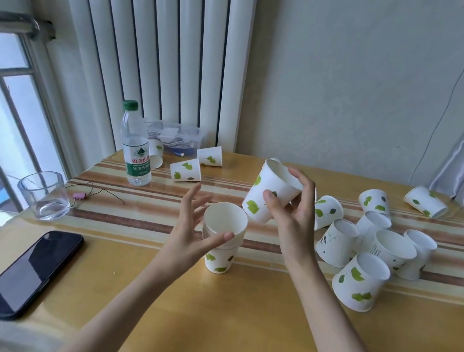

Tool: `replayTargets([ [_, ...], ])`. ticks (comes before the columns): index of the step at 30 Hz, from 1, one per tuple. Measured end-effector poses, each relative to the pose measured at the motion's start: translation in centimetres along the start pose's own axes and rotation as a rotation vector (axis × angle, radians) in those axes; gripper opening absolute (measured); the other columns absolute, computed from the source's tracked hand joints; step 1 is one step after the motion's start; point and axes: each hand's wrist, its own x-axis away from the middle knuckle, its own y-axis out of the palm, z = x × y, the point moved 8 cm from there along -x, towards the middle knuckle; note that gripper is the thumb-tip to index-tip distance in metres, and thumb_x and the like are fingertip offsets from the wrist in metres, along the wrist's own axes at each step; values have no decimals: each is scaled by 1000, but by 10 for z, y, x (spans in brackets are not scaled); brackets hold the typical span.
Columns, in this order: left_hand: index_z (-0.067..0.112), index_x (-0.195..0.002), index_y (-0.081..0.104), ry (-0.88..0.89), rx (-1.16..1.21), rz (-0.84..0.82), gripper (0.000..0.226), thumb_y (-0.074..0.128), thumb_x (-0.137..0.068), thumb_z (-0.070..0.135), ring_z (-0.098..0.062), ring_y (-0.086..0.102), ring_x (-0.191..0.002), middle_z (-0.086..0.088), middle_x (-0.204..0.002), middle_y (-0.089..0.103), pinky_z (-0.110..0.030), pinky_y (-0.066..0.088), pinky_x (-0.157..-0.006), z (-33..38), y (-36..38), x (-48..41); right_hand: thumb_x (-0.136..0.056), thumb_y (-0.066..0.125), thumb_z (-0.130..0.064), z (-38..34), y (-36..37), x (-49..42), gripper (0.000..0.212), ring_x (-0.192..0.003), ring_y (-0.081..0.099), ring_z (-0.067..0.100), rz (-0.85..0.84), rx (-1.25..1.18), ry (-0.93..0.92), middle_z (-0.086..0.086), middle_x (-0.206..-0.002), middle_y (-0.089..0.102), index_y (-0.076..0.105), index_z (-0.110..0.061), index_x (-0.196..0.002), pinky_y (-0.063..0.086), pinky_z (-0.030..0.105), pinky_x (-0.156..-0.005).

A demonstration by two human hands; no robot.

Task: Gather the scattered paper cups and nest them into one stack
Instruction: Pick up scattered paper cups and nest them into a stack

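An upright stack of nested white paper cups with green leaf prints (223, 237) stands mid-table. My left hand (192, 228) curls around its rim from the left, thumb touching the front edge and fingers spread. My right hand (292, 212) holds a single paper cup (271, 192) tilted, just above and right of the stack. Several loose cups (362, 280) lie toppled in a cluster at the right. Three more cups (185, 169) lie at the back near the bottle.
A water bottle with a green cap (136, 145) stands at the back left, with a clear plastic box (176, 137) behind it. An empty glass tumbler (44, 194) sits by the left edge. A black phone (27, 273) lies near the front left. A thin cord with a pink clip (77, 196) lies beside the glass.
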Motion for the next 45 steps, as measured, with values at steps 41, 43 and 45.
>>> replayTargets([
  [41, 21, -143, 32, 2, -827, 96, 85, 76, -72, 37, -33, 29, -136, -14, -150, 29, -49, 23, -112, -128, -79, -218, -87, 56, -41, 213, -3, -230, 59, -124, 41, 38, -156, 1207, 283, 20, -136, 40, 35, -12, -135, 33, 42, -103],
  [43, 28, -146, 23, -44, -928, 39, 87, 72, -75, 39, -32, 24, -140, -11, -153, 24, -49, 14, -115, -140, -75, -226, -88, 53, -47, 235, -10, -234, 66, -126, 39, 39, -203, 1281, 395, 21, -138, 36, 25, -19, -141, 29, 43, -106],
  [45, 31, -147, 18, -93, -997, 12, 84, 68, -80, 38, -31, 25, -140, -7, -154, 24, -47, 10, -117, -149, -74, -228, -90, 50, -45, 250, -16, -233, 64, -126, 39, 40, -226, 1334, 452, 22, -140, 34, 21, -23, -143, 30, 43, -104],
])
